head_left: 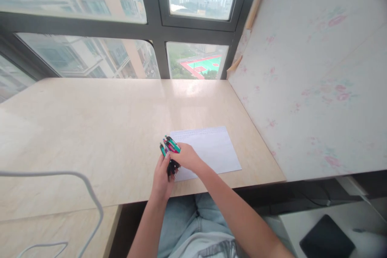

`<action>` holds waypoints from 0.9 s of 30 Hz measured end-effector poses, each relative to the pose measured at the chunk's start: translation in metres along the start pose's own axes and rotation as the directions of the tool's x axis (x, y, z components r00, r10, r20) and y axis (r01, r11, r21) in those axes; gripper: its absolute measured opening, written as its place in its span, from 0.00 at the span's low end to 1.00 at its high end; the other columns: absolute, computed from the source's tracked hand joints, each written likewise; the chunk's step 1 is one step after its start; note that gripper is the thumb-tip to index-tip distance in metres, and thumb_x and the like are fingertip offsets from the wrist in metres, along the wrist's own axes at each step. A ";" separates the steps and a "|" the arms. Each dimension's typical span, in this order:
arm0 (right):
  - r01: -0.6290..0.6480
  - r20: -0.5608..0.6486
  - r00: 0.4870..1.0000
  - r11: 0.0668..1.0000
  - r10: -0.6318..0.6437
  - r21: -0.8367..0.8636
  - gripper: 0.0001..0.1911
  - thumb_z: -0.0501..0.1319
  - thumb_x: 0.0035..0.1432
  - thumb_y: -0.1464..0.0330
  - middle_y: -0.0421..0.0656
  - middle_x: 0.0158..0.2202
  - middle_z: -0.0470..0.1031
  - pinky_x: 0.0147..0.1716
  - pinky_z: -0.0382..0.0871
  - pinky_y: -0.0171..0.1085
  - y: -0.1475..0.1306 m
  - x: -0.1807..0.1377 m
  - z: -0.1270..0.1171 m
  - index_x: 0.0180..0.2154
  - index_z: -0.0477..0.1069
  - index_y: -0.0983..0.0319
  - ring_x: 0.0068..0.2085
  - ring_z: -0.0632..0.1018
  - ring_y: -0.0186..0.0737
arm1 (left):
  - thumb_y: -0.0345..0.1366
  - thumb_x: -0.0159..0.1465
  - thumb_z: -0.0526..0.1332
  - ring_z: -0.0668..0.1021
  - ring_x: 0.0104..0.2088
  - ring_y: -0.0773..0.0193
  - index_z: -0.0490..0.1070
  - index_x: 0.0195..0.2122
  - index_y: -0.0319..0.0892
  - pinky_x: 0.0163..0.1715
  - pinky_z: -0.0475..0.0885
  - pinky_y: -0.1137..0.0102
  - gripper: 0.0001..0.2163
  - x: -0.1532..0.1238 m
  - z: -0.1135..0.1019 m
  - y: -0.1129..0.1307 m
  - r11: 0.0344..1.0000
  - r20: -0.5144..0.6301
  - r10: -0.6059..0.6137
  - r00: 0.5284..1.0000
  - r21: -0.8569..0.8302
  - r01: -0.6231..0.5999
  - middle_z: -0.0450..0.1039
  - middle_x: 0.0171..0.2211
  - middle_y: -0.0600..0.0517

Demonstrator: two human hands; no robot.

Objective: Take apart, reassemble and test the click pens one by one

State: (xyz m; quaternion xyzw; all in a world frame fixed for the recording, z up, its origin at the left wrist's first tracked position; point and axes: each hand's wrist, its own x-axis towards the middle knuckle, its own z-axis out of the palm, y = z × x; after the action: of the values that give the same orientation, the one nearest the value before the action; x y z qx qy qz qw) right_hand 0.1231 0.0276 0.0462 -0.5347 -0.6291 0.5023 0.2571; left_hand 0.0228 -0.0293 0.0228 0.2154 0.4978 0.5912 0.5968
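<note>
Both hands meet at lower centre of frame: left hand (162, 175) and right hand (185, 156) each have fingers wrapped around one bundle of pens (169, 150), held over the left edge of a white paper sheet (211, 149). Sheet lies on the beige desk (90, 129); white cable (87, 193) at lower left.

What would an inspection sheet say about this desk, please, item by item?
Surface: pale glossy desk, under the window.
Job's things: bundle of pens, teal and pink, over the near left corner of a white sheet of paper.
Clutter: dark flat object lying low at the right, off the desk.
Grippers: left hand and right hand both closed around the bundle.
Cables: white cable looping at the near left.
Surroundings: window onto towers and a sports court; flowered wall at the right.
</note>
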 end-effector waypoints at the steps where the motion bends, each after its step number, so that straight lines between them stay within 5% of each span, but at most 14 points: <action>1: 0.015 0.002 1.000 1.000 -0.015 -0.019 0.06 0.61 0.55 0.64 0.37 0.26 0.73 0.24 0.63 0.29 -0.004 0.003 0.007 0.31 0.71 0.60 0.26 0.74 0.34 | 0.46 0.56 0.67 0.78 0.30 0.67 0.73 0.48 0.46 0.23 0.70 0.76 0.20 0.001 -0.004 0.004 0.999 -0.029 -0.007 1.000 -0.032 0.006 0.78 0.39 0.51; 7: -0.002 -0.089 0.996 0.980 -0.016 -0.197 0.05 0.59 0.56 0.66 0.42 0.34 0.76 0.33 0.67 0.34 -0.011 0.028 0.022 0.35 0.70 0.60 0.36 0.76 0.39 | 0.39 0.48 0.72 0.76 0.28 0.68 0.72 0.45 0.42 0.25 0.69 0.75 0.23 0.015 -0.033 0.021 0.991 -0.138 0.128 0.982 0.044 -0.123 0.78 0.39 0.48; 12: 0.001 -0.093 0.995 0.967 -0.026 -0.254 0.11 0.60 0.53 0.69 0.46 0.40 0.75 0.38 0.68 0.39 -0.017 0.056 0.042 0.41 0.68 0.61 0.41 0.76 0.45 | 0.41 0.58 0.64 0.78 0.36 0.61 0.66 0.56 0.44 0.33 0.72 0.69 0.25 0.040 -0.068 0.039 0.800 -0.143 0.450 0.881 0.502 -0.328 0.76 0.46 0.44; 15: 0.047 -0.095 0.993 0.964 -0.074 -0.262 0.15 0.59 0.54 0.71 0.49 0.46 0.71 0.43 0.68 0.41 -0.024 0.066 0.058 0.45 0.67 0.62 0.45 0.74 0.47 | 0.39 0.60 0.62 0.77 0.48 0.53 0.65 0.58 0.45 0.49 0.70 0.57 0.24 0.058 -0.084 0.051 0.531 -0.059 0.622 0.781 0.765 -0.365 0.75 0.49 0.43; 20: 0.120 -0.096 0.985 0.963 -0.147 -0.241 0.21 0.60 0.53 0.73 0.49 0.49 0.69 0.48 0.68 0.44 -0.029 0.068 0.072 0.51 0.64 0.61 0.48 0.73 0.46 | 0.37 0.61 0.59 0.74 0.53 0.50 0.66 0.57 0.41 0.55 0.68 0.54 0.22 0.080 -0.092 0.056 0.180 0.255 0.695 0.672 0.843 -0.507 0.72 0.52 0.41; 23: 0.151 -0.106 0.978 0.963 -0.178 -0.225 0.20 0.59 0.54 0.73 0.48 0.48 0.70 0.51 0.67 0.42 -0.024 0.067 0.069 0.50 0.66 0.61 0.50 0.72 0.45 | 0.36 0.62 0.58 0.72 0.55 0.50 0.68 0.55 0.42 0.57 0.65 0.54 0.19 0.085 -0.091 0.053 0.092 0.391 0.635 0.666 0.818 -0.568 0.71 0.53 0.41; 27: 0.156 -0.134 0.973 0.966 -0.185 -0.205 0.20 0.59 0.54 0.73 0.48 0.49 0.72 0.52 0.66 0.42 -0.013 0.068 0.064 0.50 0.67 0.61 0.52 0.72 0.45 | 0.39 0.62 0.59 0.72 0.55 0.50 0.70 0.53 0.43 0.58 0.64 0.54 0.18 0.087 -0.093 0.049 0.059 0.413 0.634 0.654 0.817 -0.573 0.72 0.53 0.43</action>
State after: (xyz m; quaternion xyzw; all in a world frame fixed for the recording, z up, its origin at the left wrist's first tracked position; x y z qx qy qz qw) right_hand 0.0429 0.0689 0.0202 -0.5375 -0.6971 0.3727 0.2937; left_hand -0.0968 0.0299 -0.0031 0.6727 0.6121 0.4118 0.0573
